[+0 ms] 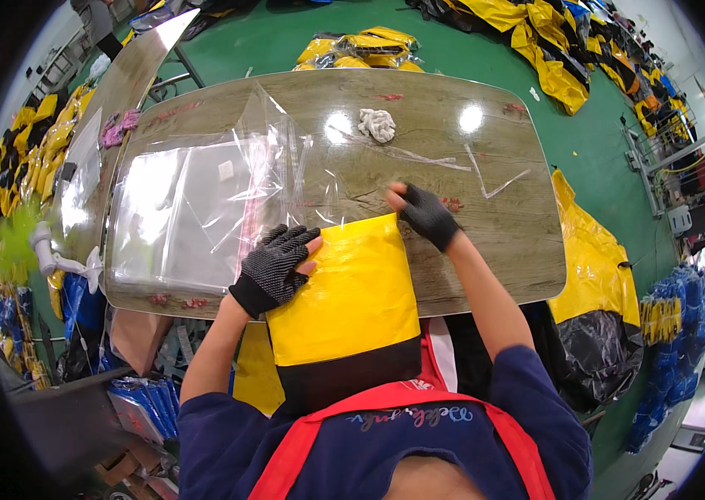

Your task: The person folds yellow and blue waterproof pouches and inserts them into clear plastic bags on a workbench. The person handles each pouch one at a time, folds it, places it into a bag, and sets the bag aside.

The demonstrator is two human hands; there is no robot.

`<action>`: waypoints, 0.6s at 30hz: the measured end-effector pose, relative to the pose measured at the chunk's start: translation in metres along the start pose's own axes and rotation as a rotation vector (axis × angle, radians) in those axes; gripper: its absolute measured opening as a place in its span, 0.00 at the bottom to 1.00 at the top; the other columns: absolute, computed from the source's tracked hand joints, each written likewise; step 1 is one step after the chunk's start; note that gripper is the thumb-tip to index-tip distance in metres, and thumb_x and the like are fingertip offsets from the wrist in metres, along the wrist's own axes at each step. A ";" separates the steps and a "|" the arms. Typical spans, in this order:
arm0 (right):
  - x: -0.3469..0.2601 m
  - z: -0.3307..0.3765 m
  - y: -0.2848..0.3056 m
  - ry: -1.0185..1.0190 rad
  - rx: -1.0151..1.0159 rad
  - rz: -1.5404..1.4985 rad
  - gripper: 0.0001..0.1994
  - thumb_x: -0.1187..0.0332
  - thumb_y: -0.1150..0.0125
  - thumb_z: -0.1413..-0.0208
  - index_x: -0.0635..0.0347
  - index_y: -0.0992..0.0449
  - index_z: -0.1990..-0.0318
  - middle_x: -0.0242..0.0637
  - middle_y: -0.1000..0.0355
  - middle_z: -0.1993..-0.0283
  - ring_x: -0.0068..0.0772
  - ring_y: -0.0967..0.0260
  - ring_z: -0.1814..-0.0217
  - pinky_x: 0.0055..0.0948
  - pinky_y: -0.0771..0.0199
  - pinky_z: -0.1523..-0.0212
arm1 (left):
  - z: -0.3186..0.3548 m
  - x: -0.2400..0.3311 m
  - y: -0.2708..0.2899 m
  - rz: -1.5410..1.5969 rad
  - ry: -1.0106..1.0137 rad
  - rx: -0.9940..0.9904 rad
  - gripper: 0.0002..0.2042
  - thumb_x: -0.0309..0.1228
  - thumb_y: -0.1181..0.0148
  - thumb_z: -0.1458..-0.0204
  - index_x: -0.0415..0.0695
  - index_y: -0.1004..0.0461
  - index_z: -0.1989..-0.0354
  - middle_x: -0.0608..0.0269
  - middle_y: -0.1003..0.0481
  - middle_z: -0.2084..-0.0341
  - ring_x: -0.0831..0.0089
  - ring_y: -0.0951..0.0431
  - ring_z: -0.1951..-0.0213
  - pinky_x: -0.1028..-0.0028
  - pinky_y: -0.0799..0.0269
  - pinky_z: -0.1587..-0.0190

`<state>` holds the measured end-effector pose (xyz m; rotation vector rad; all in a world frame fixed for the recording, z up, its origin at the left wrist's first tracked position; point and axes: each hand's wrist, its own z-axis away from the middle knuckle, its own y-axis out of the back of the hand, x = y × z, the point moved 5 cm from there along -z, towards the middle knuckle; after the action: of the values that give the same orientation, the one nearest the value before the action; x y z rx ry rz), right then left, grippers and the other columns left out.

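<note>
A folded, glossy yellow-and-black piece of sheet material [348, 292] lies over the table's near edge, its black end toward my body. My left hand [273, 268], in a black dotted glove with some fingertips bare, rests on its left edge with fingers stretched out. At the far right corner of the yellow piece is my right hand [425, 215], also gloved. Its fingers are curled together; whatever they may pinch cannot be made out. Clear plastic bags [177, 217] lie flat left of the yellow piece, and one loose clear sheet [273, 133] stands up crumpled beyond my left hand.
The wood-patterned table [494, 242] has rounded corners. On it are a crumpled white cloth [377, 125] and thin clear strips [490, 179]. A pink cloth [119, 127] sits at the left edge. Bagged yellow bundles [361, 50] and a yellow-black garment [594, 258] lie around it.
</note>
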<state>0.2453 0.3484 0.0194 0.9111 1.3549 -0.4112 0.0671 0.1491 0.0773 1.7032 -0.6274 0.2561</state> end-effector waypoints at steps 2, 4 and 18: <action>-0.006 -0.030 -0.035 -0.550 -0.343 -0.256 0.21 0.51 0.41 0.46 0.64 0.24 0.63 0.33 0.29 0.71 0.29 0.34 0.67 0.27 0.32 0.61 | -0.005 0.003 -0.003 0.024 0.030 -0.047 0.19 0.32 0.45 0.47 0.42 0.31 0.47 0.50 0.29 0.49 0.53 0.30 0.49 0.60 0.40 0.41; 0.014 -0.048 -0.047 -0.230 -0.475 0.043 0.20 0.52 0.39 0.48 0.62 0.22 0.60 0.34 0.26 0.67 0.27 0.32 0.65 0.27 0.31 0.60 | -0.009 0.008 0.000 -0.029 0.030 -0.079 0.21 0.33 0.44 0.47 0.42 0.33 0.45 0.49 0.30 0.49 0.53 0.30 0.47 0.59 0.41 0.40; -0.004 0.070 0.011 -0.400 -0.282 -0.544 0.24 0.66 0.31 0.53 0.66 0.29 0.48 0.35 0.26 0.55 0.23 0.30 0.55 0.22 0.31 0.53 | 0.061 -0.049 -0.034 1.053 0.774 0.526 0.35 0.35 0.45 0.43 0.41 0.59 0.32 0.52 0.37 0.43 0.65 0.35 0.43 0.70 0.37 0.43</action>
<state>0.2978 0.3010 0.0230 0.1965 1.2313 -0.7518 0.0346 0.1072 0.0099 1.4081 -0.8395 1.8504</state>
